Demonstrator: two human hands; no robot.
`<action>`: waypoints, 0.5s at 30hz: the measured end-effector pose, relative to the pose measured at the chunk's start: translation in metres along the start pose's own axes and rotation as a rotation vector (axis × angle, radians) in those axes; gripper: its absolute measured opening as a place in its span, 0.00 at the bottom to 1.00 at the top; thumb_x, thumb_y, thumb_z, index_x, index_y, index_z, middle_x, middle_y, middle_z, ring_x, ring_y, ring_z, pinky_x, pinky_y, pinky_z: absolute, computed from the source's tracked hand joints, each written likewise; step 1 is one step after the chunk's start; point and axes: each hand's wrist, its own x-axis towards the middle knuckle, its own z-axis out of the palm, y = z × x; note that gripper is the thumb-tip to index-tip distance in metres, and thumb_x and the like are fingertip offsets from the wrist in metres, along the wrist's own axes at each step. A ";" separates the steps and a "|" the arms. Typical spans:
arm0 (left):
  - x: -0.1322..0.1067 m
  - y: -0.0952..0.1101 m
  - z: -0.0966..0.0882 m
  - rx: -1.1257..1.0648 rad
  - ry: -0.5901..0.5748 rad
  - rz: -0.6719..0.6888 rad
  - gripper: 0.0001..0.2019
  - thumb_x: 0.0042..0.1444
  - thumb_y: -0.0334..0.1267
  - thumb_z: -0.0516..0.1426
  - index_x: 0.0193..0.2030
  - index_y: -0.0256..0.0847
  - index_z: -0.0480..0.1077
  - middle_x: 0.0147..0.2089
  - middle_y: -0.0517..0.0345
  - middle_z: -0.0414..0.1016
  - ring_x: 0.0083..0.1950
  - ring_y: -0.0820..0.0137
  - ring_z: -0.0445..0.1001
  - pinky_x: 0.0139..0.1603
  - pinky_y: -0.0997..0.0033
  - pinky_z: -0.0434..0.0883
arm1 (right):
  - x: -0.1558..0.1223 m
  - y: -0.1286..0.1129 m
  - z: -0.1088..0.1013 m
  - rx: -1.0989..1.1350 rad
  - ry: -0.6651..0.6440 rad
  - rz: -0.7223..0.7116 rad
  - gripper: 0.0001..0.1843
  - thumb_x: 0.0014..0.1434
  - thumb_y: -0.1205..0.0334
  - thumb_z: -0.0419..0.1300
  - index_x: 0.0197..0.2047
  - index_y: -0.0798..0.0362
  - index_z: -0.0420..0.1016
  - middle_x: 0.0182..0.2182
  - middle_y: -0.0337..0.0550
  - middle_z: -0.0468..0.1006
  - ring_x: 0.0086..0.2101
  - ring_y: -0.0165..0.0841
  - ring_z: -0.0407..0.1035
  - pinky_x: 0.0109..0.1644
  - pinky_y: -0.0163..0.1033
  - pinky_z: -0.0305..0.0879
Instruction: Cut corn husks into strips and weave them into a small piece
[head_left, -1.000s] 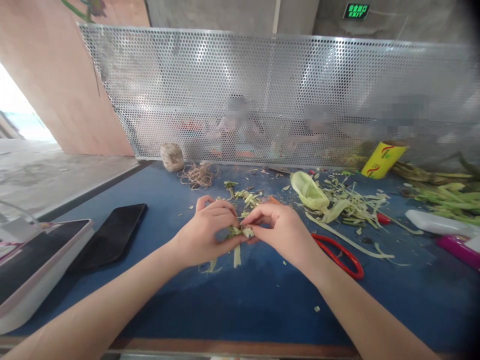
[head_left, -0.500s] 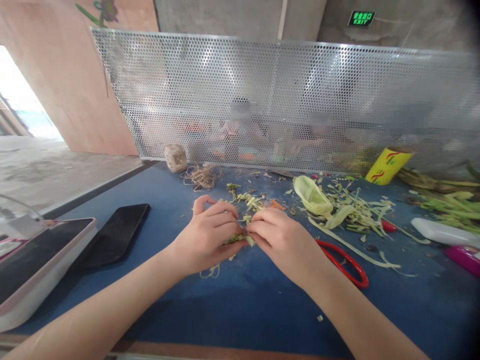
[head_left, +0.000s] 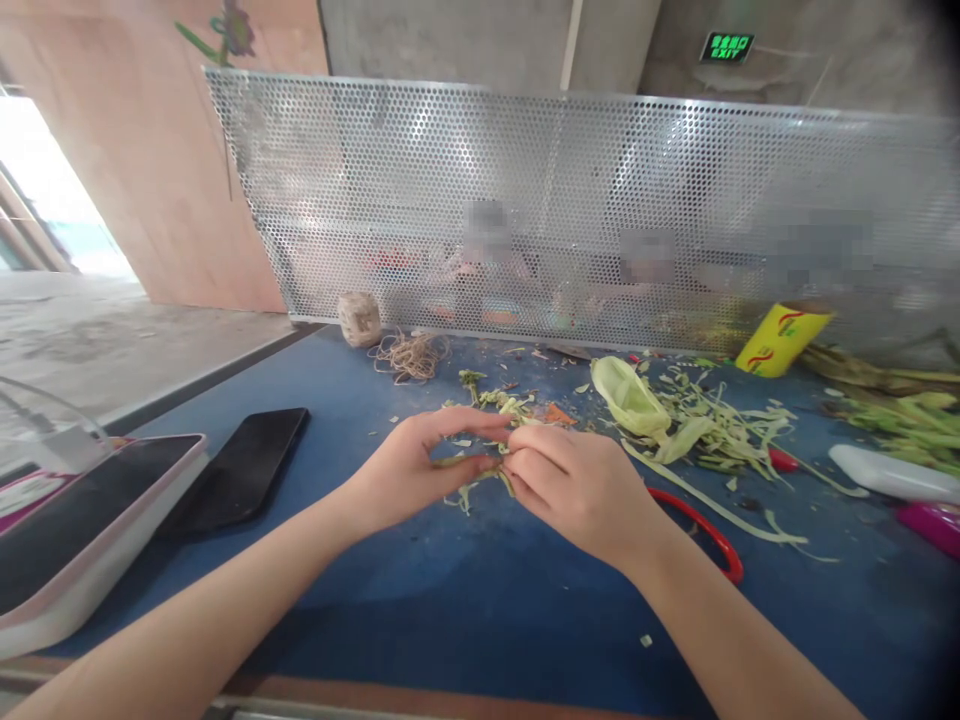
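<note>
Over the blue tabletop [head_left: 480, 610], my left hand [head_left: 416, 460] and my right hand [head_left: 577, 485] meet at the fingertips. Both pinch a small pale-green plant piece [head_left: 507, 484], mostly covered by the fingers, so its exact kind is unclear. Thin pale shreds [head_left: 463, 497] show below my left fingers. Just beyond the hands lie green plant scraps [head_left: 504, 402] and an orange scrap [head_left: 555, 414]. A red loop handle [head_left: 709, 535] lies beside my right wrist, partly hidden by the forearm. Farther right rests a cupped pale-green husk [head_left: 628, 398].
Shredded green strips [head_left: 724, 435] spread across the right side. Left are a black phone [head_left: 244, 465] and a white-rimmed device [head_left: 97, 530]. Behind stand twine [head_left: 412, 357], a beige roll [head_left: 360, 320] and a yellow tube [head_left: 784, 340]. A perforated metal screen [head_left: 525, 180] closes the back; people sit beyond it.
My left hand's fingers have straightened and reach toward the right hand. My right hand has turned and curled more around the plant piece. The view has shifted slightly.
</note>
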 end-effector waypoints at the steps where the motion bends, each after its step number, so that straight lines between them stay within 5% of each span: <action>1: 0.000 0.001 0.000 -0.004 -0.005 0.006 0.16 0.51 0.32 0.56 0.48 0.40 0.67 0.43 0.56 0.75 0.46 0.69 0.71 0.49 0.67 0.67 | 0.000 0.000 0.000 -0.005 0.004 -0.002 0.09 0.57 0.70 0.51 0.26 0.55 0.68 0.30 0.41 0.74 0.31 0.27 0.68 0.31 0.32 0.61; 15: -0.001 -0.002 -0.002 -0.077 -0.090 -0.053 0.15 0.50 0.31 0.58 0.46 0.40 0.69 0.35 0.59 0.77 0.39 0.72 0.73 0.45 0.70 0.69 | -0.001 -0.003 -0.005 0.016 -0.099 -0.028 0.16 0.61 0.69 0.44 0.28 0.52 0.69 0.25 0.36 0.72 0.26 0.26 0.63 0.27 0.33 0.54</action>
